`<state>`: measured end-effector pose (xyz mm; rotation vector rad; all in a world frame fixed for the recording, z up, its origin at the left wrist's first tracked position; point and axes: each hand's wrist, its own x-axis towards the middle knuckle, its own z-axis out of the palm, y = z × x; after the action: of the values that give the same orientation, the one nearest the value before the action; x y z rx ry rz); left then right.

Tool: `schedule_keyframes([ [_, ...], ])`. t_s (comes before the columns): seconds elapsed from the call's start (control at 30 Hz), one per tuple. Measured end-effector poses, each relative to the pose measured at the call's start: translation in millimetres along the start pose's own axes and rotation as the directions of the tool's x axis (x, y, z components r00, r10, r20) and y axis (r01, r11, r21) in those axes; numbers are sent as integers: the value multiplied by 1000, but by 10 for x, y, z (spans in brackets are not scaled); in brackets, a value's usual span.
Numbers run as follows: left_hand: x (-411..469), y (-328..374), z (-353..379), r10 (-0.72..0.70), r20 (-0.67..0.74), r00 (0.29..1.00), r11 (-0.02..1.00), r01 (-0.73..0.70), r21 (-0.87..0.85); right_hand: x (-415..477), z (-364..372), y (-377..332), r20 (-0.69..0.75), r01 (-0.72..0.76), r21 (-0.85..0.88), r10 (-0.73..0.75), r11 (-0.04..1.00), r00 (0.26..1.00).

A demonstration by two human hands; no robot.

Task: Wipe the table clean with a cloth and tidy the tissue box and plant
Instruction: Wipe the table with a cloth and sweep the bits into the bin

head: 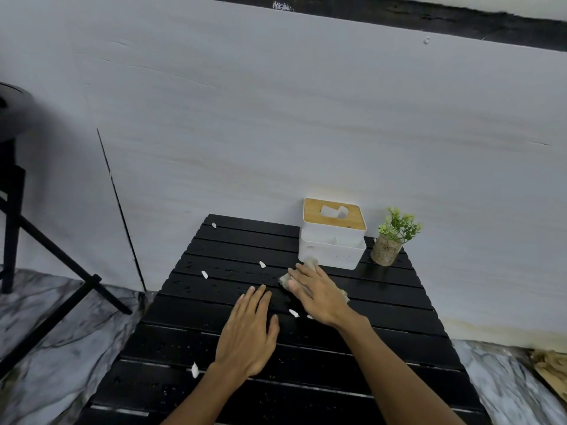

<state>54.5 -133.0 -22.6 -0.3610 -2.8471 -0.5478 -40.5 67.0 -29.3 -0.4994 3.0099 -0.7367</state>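
A black slatted table (214,391) carries water drops and several white paper scraps (204,273). My right hand (319,294) presses flat on a beige cloth (284,280) near the table's middle, just in front of the tissue box (333,233). The box is white with a wooden lid and stands at the table's far right side. A small green plant (391,240) in a speckled pot stands right of the box at the far right corner. My left hand (248,332) lies flat on the table, left of and nearer than the right hand.
A pale wall rises directly behind the table. A black stool (18,185) stands at the left on the marbled floor (61,332). Something tan and woven (552,369) lies on the floor at the right edge.
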Motion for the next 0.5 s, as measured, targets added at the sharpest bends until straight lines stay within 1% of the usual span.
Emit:
schedule_keyframes([
  [0.07, -1, 9, 0, -5, -2, 1000, 1000, 5, -12, 22, 65, -8, -21, 16, -41, -17, 999, 1000],
  [0.1, -2, 12, 0, -10, -6, 1000, 1000, 10, -18, 18, 80, -3, -12, 34, -34, -34, 999, 999],
  [0.27, -16, 29, -26, -29, 19, 999, 1000, 29, 9, -206, -107, -160, 96, 113, 146, -128, 983, 987],
  [0.37, -18, 26, -31, -30, 29, 999, 999, 30, 13, -419, -220, -192, 154, 127, 275, -174, 953, 973],
  [0.43, -13, 25, -35, -28, 32, 999, 1000, 27, 13, -559, -326, -191, 128, 90, 420, -157, 903, 979],
  [0.5, -13, 21, -29, -26, 36, 999, 999, 25, 21, -620, -442, -161, 34, 50, 522, -79, 852, 996],
])
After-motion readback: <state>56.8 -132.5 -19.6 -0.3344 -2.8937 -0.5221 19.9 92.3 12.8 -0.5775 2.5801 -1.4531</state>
